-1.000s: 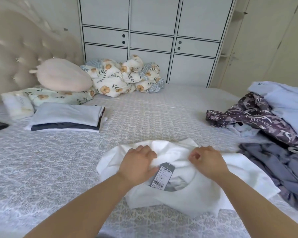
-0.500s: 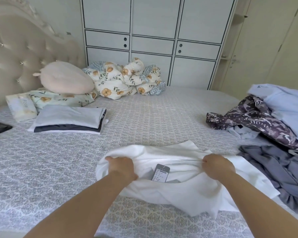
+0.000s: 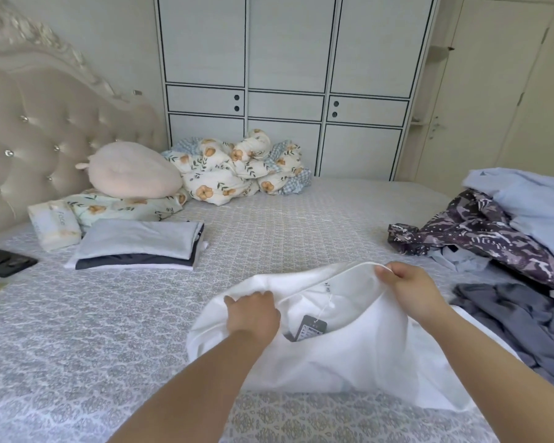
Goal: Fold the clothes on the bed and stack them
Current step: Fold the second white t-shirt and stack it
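On the bed (image 3: 269, 225), unfolded clothes (image 3: 509, 244) lie right, the stack (image 3: 138, 244) far left. Near centre, the left hand (image 3: 253, 311) and right hand (image 3: 403, 282) grip the white shirt (image 3: 349, 356), lifting its edge. Next, probably spread it flat before folding.

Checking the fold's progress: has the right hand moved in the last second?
Yes. The right hand, gripping the white shirt edge, has lifted up and away from the hang tag it was beside.
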